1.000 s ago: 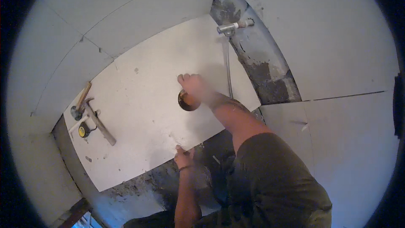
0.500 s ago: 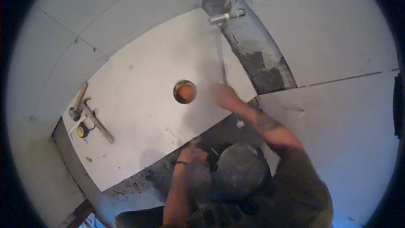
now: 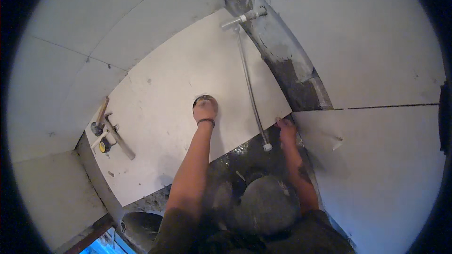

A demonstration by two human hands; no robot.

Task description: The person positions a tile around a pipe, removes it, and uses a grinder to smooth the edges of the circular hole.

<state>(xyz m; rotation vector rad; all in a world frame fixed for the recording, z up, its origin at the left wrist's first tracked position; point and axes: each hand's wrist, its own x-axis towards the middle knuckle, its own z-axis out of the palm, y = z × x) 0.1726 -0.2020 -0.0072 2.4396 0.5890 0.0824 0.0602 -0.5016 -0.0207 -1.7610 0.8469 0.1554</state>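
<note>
A large white board (image 3: 165, 150) lies in front of me, with a round cut-out in it. My left hand (image 3: 204, 112) is closed inside that opening; its fingertips and anything they grip are hidden. At the board's right front corner, my right hand (image 3: 286, 129) has its fingers closed on the edge. A braided hose (image 3: 250, 89) runs from a metal pipe fitting (image 3: 233, 21) on the right wall across the board. On the board's left end lie a mallet (image 3: 99, 122), a claw hammer (image 3: 120, 138), a black-and-yellow tape measure (image 3: 105, 146) and a slim white tool.
Pale tiled or panelled walls (image 3: 80, 80) rise at the left, back and right. A rough strip of grey mortar (image 3: 296, 84) runs below the fitting. Dark, uneven floor (image 3: 230, 164) shows along the board's front edge. A rounded grey shape (image 3: 263, 204) sits below, between my forearms.
My right hand has left the opening and moved right and down to the board's corner. My left hand has moved up from the front edge into the opening.
</note>
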